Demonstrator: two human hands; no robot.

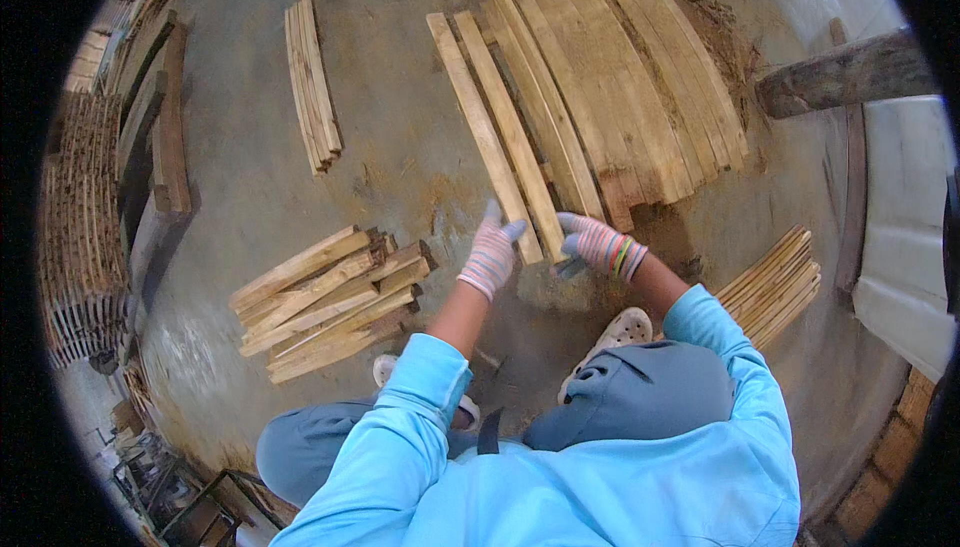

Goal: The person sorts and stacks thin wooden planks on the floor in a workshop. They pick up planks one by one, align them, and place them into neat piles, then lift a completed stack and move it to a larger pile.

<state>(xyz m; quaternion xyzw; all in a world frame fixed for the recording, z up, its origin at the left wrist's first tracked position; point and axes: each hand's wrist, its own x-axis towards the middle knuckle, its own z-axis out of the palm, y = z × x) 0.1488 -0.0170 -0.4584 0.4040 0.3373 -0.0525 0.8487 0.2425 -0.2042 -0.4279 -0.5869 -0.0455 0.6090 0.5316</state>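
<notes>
I squat on a concrete floor in a light blue top and striped work gloves. My left hand (pixel 491 250) rests on the near end of a long pale wooden slat (pixel 480 127) that lies at the left edge of a big stack of slats (pixel 610 77). Fingers of that hand are spread. My right hand (pixel 597 243) touches the near end of the neighbouring slat (pixel 510 127), fingers curled at its end. Whether either hand grips its slat is not clear.
A pile of shorter wood pieces (pixel 330 302) lies to my left. A small bundle of slats (pixel 312 82) sits farther off on the left, another bundle (pixel 775 282) to my right. Stacked timber (pixel 90 207) lines the left side. A dark beam (pixel 840 72) lies at upper right.
</notes>
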